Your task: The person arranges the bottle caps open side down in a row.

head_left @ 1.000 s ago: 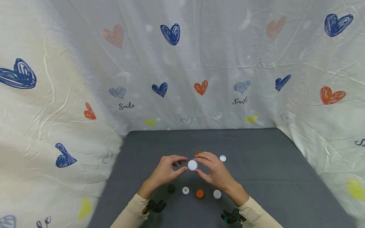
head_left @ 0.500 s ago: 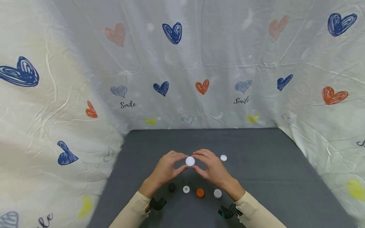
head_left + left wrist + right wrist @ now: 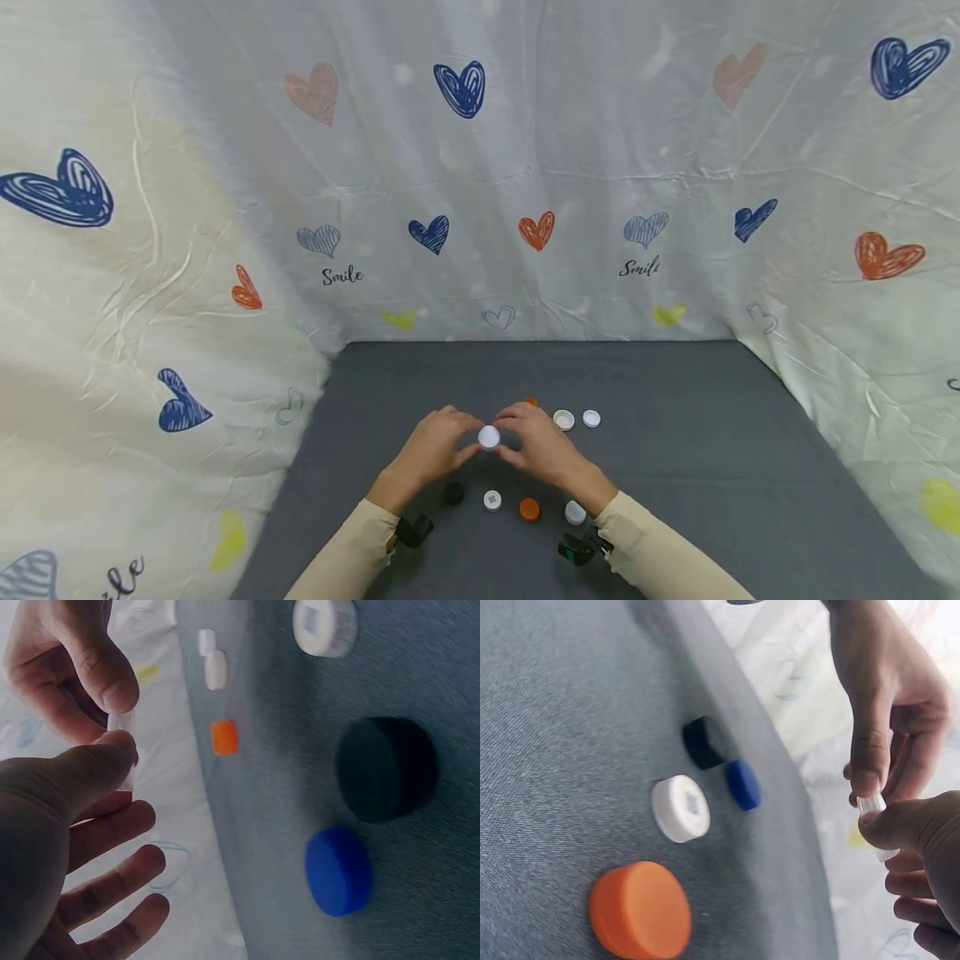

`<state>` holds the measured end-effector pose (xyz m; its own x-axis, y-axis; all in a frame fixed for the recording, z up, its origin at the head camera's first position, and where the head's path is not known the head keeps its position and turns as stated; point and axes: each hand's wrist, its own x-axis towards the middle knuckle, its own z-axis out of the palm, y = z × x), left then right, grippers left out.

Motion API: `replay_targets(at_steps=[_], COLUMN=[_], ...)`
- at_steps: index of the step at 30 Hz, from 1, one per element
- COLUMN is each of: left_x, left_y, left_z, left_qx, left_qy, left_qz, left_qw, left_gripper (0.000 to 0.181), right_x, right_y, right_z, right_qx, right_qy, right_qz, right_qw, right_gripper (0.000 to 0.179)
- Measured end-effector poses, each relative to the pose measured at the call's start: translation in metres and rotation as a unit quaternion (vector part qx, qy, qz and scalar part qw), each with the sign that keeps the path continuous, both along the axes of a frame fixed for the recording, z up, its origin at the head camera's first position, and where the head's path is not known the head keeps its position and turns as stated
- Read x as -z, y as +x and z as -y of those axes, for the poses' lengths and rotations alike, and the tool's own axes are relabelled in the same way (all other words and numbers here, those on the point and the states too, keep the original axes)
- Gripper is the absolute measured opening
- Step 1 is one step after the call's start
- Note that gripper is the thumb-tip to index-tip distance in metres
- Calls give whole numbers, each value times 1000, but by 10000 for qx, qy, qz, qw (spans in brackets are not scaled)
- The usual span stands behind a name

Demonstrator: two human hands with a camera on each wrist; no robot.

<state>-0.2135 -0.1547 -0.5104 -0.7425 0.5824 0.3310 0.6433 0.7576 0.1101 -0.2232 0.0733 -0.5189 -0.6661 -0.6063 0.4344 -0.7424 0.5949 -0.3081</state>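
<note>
Both hands pinch one small, round, whitish translucent cap point(image 3: 489, 437) between thumbs and fingertips, raised above the grey table. My left hand point(image 3: 432, 446) has it from the left, my right hand point(image 3: 542, 446) from the right. In the left wrist view the cap's ribbed edge point(image 3: 120, 722) shows between the thumbs, while the left hand's other fingers point(image 3: 112, 874) are spread. A black cap point(image 3: 453, 492) lies nearer the body, below the left hand. Beside it are a white cap with a square mark point(image 3: 492, 500) and an orange cap point(image 3: 529, 510).
Another white cap point(image 3: 574, 512) lies beside the right wrist. Farther back are an orange cap point(image 3: 530, 402), partly behind the right hand, and two white caps point(image 3: 563, 419). A blue cap point(image 3: 339, 871) appears in the wrist views. Heart-printed cloth point(image 3: 525, 167) surrounds the table point(image 3: 675, 467).
Both hands have shifted left with the whitish cap and drawn closer together around it. A white cap behind the right hand has come into view.
</note>
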Motion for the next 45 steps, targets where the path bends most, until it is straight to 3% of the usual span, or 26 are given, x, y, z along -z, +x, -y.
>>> replay_targets(at_steps=[5, 13, 20, 26, 32, 38, 45], left_x=[12, 30, 44, 50, 50, 47, 24], left_y=[-1, -4, -5, -2, -2, -2, -14], left_z=[0, 0, 0, -2, -2, -1, -3], left_qx=[-101, -253, -161, -146, -292, -285, -364], left_qy=[-343, -1077, -1167, -1235, -1441, -1225, -1137], left_qz=[123, -40, -21, 54, 121, 339, 526], left_qw=[9993, 9939, 9930, 9922, 9891, 9915, 9915], left_gripper=[27, 19, 16, 13, 17, 23, 36], right_x=[15, 37, 51, 56, 55, 50, 30], right_y=[-3, -5, -4, -3, -2, -4, -14], right_z=[9, 19, 24, 27, 29, 26, 16], right_qx=[93, 108, 89, 114, 182, 118, 153], right_qy=[272, 446, 703, 915, 975, 988, 913], right_qz=[164, 18, 59, 196, 253, 154, 15], right_qw=[9995, 9989, 9975, 9955, 9947, 9949, 9957], right_gripper=[29, 24, 20, 19, 21, 21, 24])
